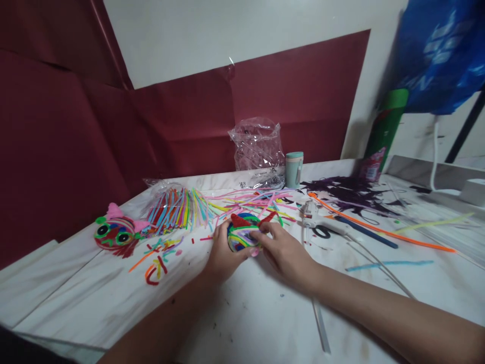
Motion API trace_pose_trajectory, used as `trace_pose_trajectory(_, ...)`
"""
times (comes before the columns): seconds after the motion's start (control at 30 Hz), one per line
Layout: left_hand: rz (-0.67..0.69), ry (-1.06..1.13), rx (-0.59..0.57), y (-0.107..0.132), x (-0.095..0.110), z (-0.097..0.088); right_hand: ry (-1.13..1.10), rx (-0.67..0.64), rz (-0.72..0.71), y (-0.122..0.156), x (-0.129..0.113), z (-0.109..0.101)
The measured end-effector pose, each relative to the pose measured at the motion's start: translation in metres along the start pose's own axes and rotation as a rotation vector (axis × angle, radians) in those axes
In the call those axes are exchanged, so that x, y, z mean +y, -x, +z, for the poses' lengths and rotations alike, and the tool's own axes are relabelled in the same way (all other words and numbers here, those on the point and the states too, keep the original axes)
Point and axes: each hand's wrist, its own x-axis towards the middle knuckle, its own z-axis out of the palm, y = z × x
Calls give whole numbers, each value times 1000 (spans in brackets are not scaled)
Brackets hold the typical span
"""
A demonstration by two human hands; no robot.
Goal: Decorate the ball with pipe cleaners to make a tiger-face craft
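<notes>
We see both hands closed on a multicoloured pipe-cleaner ball (239,236) with two red ears, low over the white tabletop (246,313), centre of view. Left hand (223,255) cups it from the left and below, thumb up along its side. Right hand (282,253) comes in from the right, fingertips pressing the ball's right face. The hands nearly meet under it. We cannot tell whether the ball touches the tabletop.

Well to the left lies a finished pipe-cleaner cat face (114,235), pink ears, green-ringed eyes. Between it and the ball: a clear packet of coloured pipe cleaners (172,207) and short cut scraps (157,260). Just behind the ball, loose pipe cleaners (257,199) fanned out. Right of the right hand, a white glue gun (322,223), then a long orange pipe cleaner (382,231) and a light-blue pipe cleaner (390,263). At the back, a crumpled clear plastic bag (257,146) beside a teal cup (294,169).
</notes>
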Motion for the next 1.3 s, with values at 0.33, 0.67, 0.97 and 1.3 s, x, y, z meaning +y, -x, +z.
trace_pose_trajectory(0.33,29,-134,-12,3,11,0,-86,18,12,2,4,1)
trace_pose_trajectory(0.67,-1,-5,11,-2,2,-2,-326,95,255,3,6,8)
trace_pose_trajectory(0.97,-70,274,-125,-6,-2,-7,-724,6,571,-4,11,17)
trace_pose_trajectory(1.3,-121,145,-102,-6,0,-12,-615,-25,501,3,4,19)
